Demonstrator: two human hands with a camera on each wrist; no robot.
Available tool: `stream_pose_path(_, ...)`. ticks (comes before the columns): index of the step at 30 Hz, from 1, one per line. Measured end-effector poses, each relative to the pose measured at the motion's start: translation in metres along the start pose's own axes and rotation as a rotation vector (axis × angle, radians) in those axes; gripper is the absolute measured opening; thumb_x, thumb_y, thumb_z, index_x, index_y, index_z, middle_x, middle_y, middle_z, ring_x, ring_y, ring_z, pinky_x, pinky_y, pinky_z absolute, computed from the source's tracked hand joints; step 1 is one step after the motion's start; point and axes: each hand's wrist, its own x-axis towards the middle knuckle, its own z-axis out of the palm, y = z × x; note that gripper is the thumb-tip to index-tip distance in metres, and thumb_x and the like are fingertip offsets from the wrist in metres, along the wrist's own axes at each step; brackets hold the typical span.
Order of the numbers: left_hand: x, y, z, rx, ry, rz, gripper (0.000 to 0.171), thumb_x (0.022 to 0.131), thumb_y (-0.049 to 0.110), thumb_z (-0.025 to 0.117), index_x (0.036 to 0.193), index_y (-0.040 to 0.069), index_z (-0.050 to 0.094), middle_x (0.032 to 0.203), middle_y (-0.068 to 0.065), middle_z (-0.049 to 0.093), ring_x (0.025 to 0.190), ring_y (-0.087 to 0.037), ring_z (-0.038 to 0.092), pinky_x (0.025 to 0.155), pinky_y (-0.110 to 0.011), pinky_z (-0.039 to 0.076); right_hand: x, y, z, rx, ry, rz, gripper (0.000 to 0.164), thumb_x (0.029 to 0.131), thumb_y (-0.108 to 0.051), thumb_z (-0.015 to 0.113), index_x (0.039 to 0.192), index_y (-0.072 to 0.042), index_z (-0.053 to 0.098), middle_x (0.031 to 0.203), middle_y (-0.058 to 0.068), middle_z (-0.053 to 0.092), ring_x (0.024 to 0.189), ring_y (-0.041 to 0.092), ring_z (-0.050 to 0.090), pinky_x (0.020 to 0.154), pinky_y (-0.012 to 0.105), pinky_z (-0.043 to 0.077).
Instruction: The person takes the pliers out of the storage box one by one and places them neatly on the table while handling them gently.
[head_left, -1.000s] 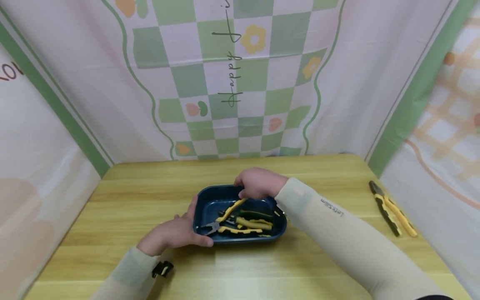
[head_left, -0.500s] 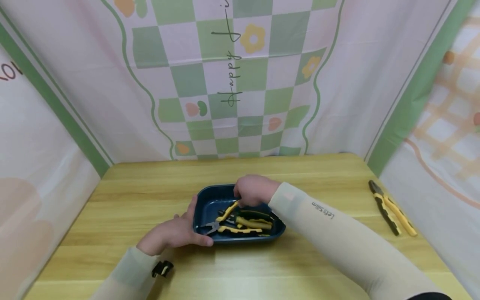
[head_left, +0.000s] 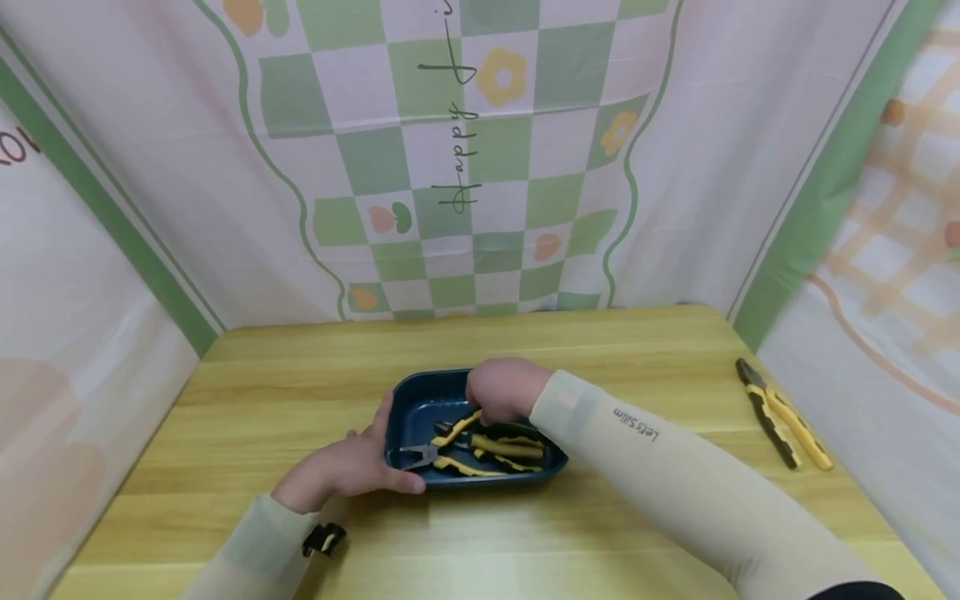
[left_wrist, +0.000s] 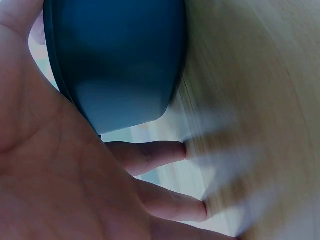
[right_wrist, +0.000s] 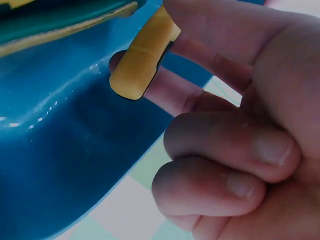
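Note:
A dark blue plastic basin (head_left: 420, 390) sits on the table with several hand tools inside. My left hand (head_left: 352, 461) rests against the basin's left end, thumb at the near corner. In the left wrist view its palm touches the rim, and straight fingers (left_wrist: 150, 154) reach down to the tabletop. My right hand (head_left: 506, 388) reaches into the basin and pinches one yellow handle (right_wrist: 137, 65) of a pair of pliers (head_left: 425, 455). Their jaws stand apart, pointing left, with both handles spread. The right ring and little fingers are curled into the palm.
Beside these pliers lie other tools with green and yellow handles (head_left: 517, 450). Another pair of pliers (head_left: 780, 412), yellow and black, lies at the table's right edge. Patterned cloth (head_left: 457, 250) hangs along the back and both sides of the wooden table (head_left: 300, 367).
My right hand has moved slightly left and down into the basin with the pliers' handle. The pliers' lower handle has swung a little toward the near wall. My left hand stays put.

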Motion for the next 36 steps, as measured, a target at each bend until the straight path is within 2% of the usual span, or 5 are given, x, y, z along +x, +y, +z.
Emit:
stream_pose_path(5, -0.001, 0.000, 0.000, -0.001, 0.002, 0.008, 0.136, 0.060, 0.067, 0.074, 0.147, 0.022, -0.020, 0.151, -0.020, 0.017, 0.128, -0.058, 0.008, 0.096, -0.065, 0.023, 0.001, -0.004, 0.002, -0.096, -0.010, -0.028, 0.005, 0.082, -0.024, 0.074, 0.081, -0.022, 0.069, 0.075, -0.009, 0.059, 0.067, 0.010, 0.055, 0.062, 0.030, 0.048)
stream_pose_path(12, -0.001, 0.000, 0.000, -0.004, -0.002, 0.030, 0.134, 0.063, 0.064, 0.074, 0.146, 0.019, -0.021, 0.151, -0.021, 0.015, 0.126, -0.061, 0.009, 0.095, -0.066, 0.024, -0.002, -0.010, 0.005, -0.180, -0.033, -0.099, 0.015, 0.084, -0.021, 0.071, 0.071, -0.024, 0.064, 0.069, -0.010, 0.054, 0.063, 0.011, 0.051, 0.055, 0.030, 0.045)
stream_pose_path(20, -0.001, 0.000, 0.001, 0.006, 0.007, 0.017, 0.135, 0.061, 0.066, 0.074, 0.147, 0.021, -0.020, 0.151, -0.021, 0.017, 0.127, -0.059, 0.009, 0.096, -0.065, 0.023, -0.007, -0.003, 0.008, -0.151, 0.016, -0.120, 0.019, 0.088, -0.018, 0.065, 0.070, -0.021, 0.059, 0.067, -0.008, 0.052, 0.058, 0.011, 0.044, 0.054, 0.029, 0.041)
stream_pose_path(28, 0.001, 0.000, 0.002, 0.016, 0.007, 0.008, 0.136, 0.060, 0.067, 0.074, 0.147, 0.021, -0.020, 0.151, -0.021, 0.018, 0.128, -0.058, 0.009, 0.097, -0.064, 0.023, -0.012, 0.007, 0.008, -0.084, 0.036, -0.117, 0.005, 0.089, -0.019, 0.065, 0.089, -0.016, 0.069, 0.083, -0.007, 0.061, 0.074, 0.009, 0.057, 0.069, 0.029, 0.049)
stream_pose_path(36, 0.001, 0.000, 0.001, 0.013, 0.007, 0.016, 0.136, 0.061, 0.066, 0.074, 0.147, 0.019, -0.020, 0.151, -0.020, 0.015, 0.127, -0.060, 0.009, 0.097, -0.064, 0.022, -0.012, 0.017, 0.005, -0.064, 0.087, -0.172, 0.020, 0.088, -0.023, 0.064, 0.068, -0.019, 0.061, 0.069, -0.007, 0.052, 0.060, 0.012, 0.046, 0.057, 0.030, 0.043)
